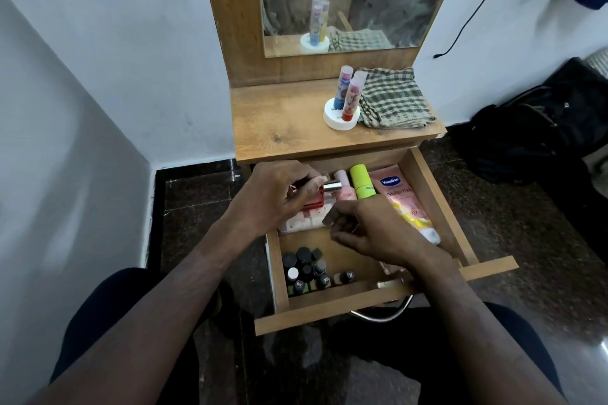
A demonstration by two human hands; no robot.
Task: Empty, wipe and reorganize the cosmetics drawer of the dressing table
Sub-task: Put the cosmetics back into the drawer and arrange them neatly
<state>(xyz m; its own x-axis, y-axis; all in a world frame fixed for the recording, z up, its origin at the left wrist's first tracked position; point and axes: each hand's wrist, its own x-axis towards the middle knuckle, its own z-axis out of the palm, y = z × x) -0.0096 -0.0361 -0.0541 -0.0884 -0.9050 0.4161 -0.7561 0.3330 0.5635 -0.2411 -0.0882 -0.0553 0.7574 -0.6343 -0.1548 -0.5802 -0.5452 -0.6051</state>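
Gripping silver tube [331, 187] — left hand [279, 194]

lime green tube [362, 186], pink Vaseline tube [399, 194], black-capped little bottles [304, 268], and a green-and-beige checked cloth [393, 99] on the light wood tabletop [283, 122].

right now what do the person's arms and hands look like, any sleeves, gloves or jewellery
Both forearms are bare as far as the frame shows, with no sleeves in view. The left hand and right hand wear no gloves. No rings, watch or bracelets are visible.
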